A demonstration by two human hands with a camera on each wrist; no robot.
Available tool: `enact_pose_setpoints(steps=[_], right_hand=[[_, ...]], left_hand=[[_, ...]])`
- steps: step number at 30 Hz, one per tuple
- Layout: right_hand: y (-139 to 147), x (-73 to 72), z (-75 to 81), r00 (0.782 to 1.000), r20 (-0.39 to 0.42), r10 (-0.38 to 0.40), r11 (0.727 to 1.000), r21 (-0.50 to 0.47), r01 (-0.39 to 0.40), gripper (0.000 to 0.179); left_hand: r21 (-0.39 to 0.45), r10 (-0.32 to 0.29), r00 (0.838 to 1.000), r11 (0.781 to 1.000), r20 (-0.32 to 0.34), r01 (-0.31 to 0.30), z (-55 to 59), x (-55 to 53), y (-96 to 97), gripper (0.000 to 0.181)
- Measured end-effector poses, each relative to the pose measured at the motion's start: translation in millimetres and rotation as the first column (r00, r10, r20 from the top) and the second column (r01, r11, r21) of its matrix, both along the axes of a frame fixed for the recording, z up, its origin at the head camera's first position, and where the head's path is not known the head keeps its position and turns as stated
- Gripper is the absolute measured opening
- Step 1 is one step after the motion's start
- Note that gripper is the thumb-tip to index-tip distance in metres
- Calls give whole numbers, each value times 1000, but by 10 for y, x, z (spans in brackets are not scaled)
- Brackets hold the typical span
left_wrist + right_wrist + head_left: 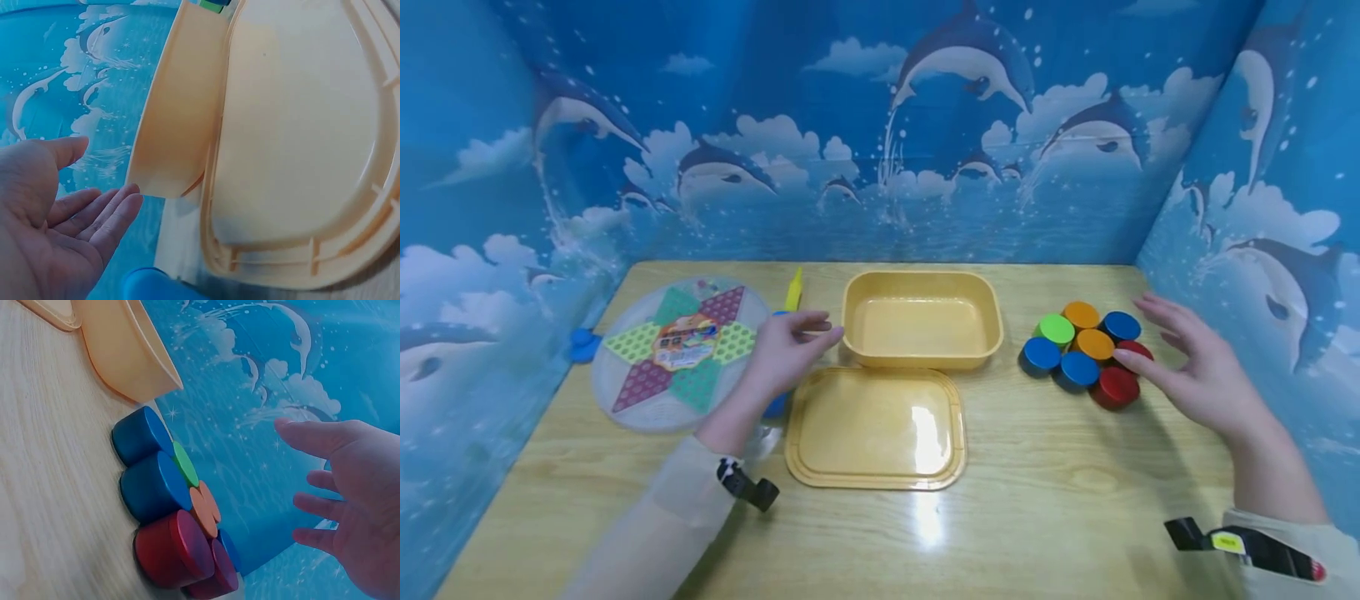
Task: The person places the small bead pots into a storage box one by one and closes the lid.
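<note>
Eight round tins (1093, 344) clustered on the right of the table (1037, 517): three blue, two orange, two red, one green. Right hand (1206, 375) at their right side, fingers spread, thumb apart, nothing held; right wrist view shows it clear of them. Open yellow box (925, 360) mid-table, far side. Left hand (790, 350) by its left wall, fingers extended, palm bare; contact with the wall: cannot tell. Yellow lid (872, 429) flat, just nearside of box. Farther left, round star-patterned board (681, 354); yellow pointed object (793, 290) between board and box. Dolphin-print backdrop (850, 125) beyond.
</note>
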State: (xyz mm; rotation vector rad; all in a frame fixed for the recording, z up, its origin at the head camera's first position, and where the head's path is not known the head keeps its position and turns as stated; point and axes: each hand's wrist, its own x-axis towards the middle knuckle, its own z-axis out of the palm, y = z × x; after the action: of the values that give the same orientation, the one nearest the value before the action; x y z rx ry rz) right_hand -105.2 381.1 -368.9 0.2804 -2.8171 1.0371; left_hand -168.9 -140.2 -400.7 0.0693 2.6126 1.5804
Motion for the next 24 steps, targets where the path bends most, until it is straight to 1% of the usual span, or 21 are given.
enact_pose_setpoints(steps=[5, 8, 10, 14, 19, 21, 24], right_hand=[[42, 31, -50, 995, 79, -60, 998, 8, 59, 75], [70, 70, -94, 986, 131, -105, 994, 25, 103, 73], [97, 98, -144, 982, 148, -115, 993, 25, 113, 71], [144, 162, -260, 982, 157, -103, 995, 30, 100, 64], [198, 235, -370, 983, 159, -92, 995, 46, 86, 61], [212, 252, -410, 984, 156, -89, 996, 43, 83, 61], [219, 254, -473, 985, 151, -84, 996, 30, 80, 61]], left_hand=[[80, 17, 998, 997, 68, -23, -92, -27, 35, 57], [112, 34, 993, 993, 111, -47, -131, -34, 69, 55], [116, 51, 990, 991, 133, -67, -154, -39, 94, 54], [126, 81, 986, 987, 146, -100, -205, -52, 137, 49], [184, 88, 983, 976, 163, -118, -260, -60, 171, 45], [189, 93, 981, 974, 170, -125, -272, -62, 184, 44], [174, 115, 976, 974, 185, -148, -277, -66, 204, 42]])
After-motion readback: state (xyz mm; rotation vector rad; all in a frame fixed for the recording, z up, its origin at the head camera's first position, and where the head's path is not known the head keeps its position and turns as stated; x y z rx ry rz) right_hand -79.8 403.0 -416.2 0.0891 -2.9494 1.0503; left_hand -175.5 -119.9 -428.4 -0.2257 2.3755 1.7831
